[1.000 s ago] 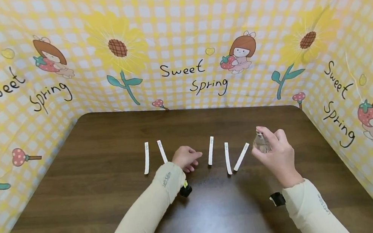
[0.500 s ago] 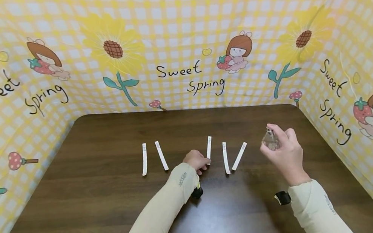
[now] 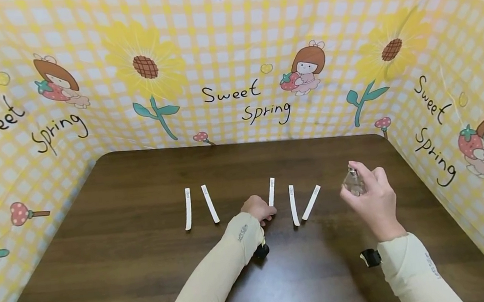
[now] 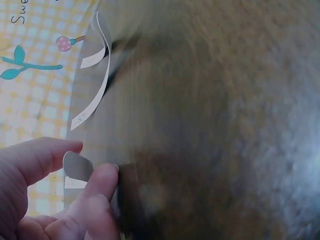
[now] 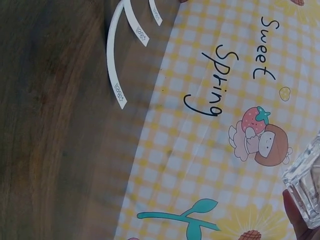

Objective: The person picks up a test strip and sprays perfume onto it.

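My left hand (image 3: 259, 208) is at the near end of a white paper test strip (image 3: 272, 190), the middle one on the table. In the left wrist view the strip's curled-up end (image 4: 77, 166) stands between the thumb and fingertips (image 4: 106, 175), with a gap showing on one side. Raised at the right, my right hand (image 3: 373, 201) grips a clear glass spray bottle (image 3: 353, 183), index finger on its top. Only a corner of the bottle (image 5: 307, 187) shows in the right wrist view. Two strips, one upright (image 3: 293, 205) and one slanted (image 3: 311, 202), lie between the hands.
Two more printed strips, one outer (image 3: 188, 209) and one inner (image 3: 210, 203), lie left of my left hand. The dark wooden table (image 3: 103, 264) is enclosed at the back and sides by a yellow checked cloth (image 3: 221, 40).
My left hand has moved right, from beside the second strip to the near end of the middle strip. My right hand has shifted slightly right with the spray bottle.
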Demonstrator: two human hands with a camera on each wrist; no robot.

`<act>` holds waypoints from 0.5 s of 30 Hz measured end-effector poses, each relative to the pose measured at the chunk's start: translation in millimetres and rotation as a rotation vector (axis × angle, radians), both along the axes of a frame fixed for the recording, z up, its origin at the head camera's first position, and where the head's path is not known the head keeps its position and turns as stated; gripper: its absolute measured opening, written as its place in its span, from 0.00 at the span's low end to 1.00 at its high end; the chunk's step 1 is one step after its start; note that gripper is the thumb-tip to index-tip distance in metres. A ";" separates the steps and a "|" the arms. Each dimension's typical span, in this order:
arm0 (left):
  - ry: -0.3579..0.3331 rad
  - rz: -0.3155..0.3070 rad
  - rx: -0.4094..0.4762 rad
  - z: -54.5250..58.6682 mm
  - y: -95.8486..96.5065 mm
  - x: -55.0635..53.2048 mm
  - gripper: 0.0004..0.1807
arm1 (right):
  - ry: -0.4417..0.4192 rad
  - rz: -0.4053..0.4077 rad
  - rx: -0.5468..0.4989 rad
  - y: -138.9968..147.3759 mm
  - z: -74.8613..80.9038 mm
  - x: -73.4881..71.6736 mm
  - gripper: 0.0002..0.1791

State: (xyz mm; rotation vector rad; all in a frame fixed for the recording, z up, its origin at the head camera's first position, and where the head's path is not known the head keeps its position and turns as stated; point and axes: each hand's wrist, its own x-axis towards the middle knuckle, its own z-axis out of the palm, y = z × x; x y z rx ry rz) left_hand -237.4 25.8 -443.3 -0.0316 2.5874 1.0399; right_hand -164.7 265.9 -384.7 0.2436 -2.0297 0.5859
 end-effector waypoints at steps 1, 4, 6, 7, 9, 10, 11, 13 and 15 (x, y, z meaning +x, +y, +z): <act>0.001 -0.002 0.003 -0.3 0.9 -0.4 0.12 | 0.002 0.001 0.002 0.3 0.3 -0.4 0.25; -0.011 0.007 0.018 -0.8 1.7 -2.3 0.10 | 0.001 0.002 0.009 0.9 0.8 -0.6 0.25; -0.019 0.016 0.032 -1.6 1.1 -3.6 0.07 | 0.005 0.001 0.008 1.0 0.5 -0.8 0.25; -0.026 0.023 0.039 -2.0 0.7 -4.3 0.06 | 0.006 -0.001 0.007 0.9 0.3 -0.8 0.25; -0.042 0.037 0.061 -3.7 -0.6 -5.6 0.04 | 0.004 -0.002 0.012 1.0 -0.1 -0.4 0.25; -0.049 0.044 0.074 -4.7 -1.4 -6.2 0.03 | 0.003 -0.001 0.014 1.0 -0.5 -0.3 0.25; -0.058 0.051 0.091 -5.4 -2.1 -6.6 0.02 | 0.001 0.001 0.016 0.8 -0.7 0.0 0.25; -0.077 0.069 0.137 -6.7 -3.6 -7.6 0.01 | 0.000 0.008 0.021 0.8 -0.9 0.4 0.25; -0.094 0.086 0.191 -7.4 -5.2 -9.0 0.02 | 0.000 0.014 0.029 1.1 -0.8 0.4 0.25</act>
